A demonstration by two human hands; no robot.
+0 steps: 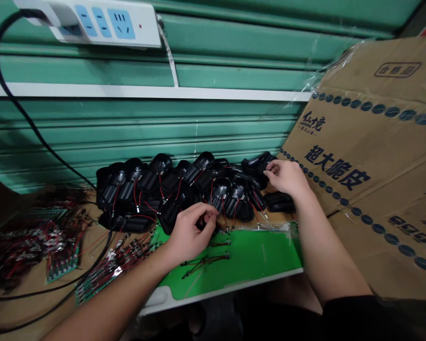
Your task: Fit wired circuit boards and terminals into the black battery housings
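My left hand point(195, 229) hovers over the near edge of a pile of black plastic casings point(158, 166), its fingers curled into a pinch. Whatever those fingers hold, if anything, is too small or hidden to make out. At the right end of the pile, my right hand point(286, 177) has thumb and fingers closed at a black casing point(259, 166). Thin red wires with small metal ends hang from several casings. Below the left hand lies a green board point(259, 258) with a pale rim, bearing a few short wire leads point(208, 259).
Left of the board lie bundles of red-wired circuit strips point(102, 270) and a blurred heap point(31, 241) of more. A black cable point(31, 128) drops from a white power strip point(106, 21). Green shutter slats stand behind; a cardboard box point(369, 156) flanks the right.
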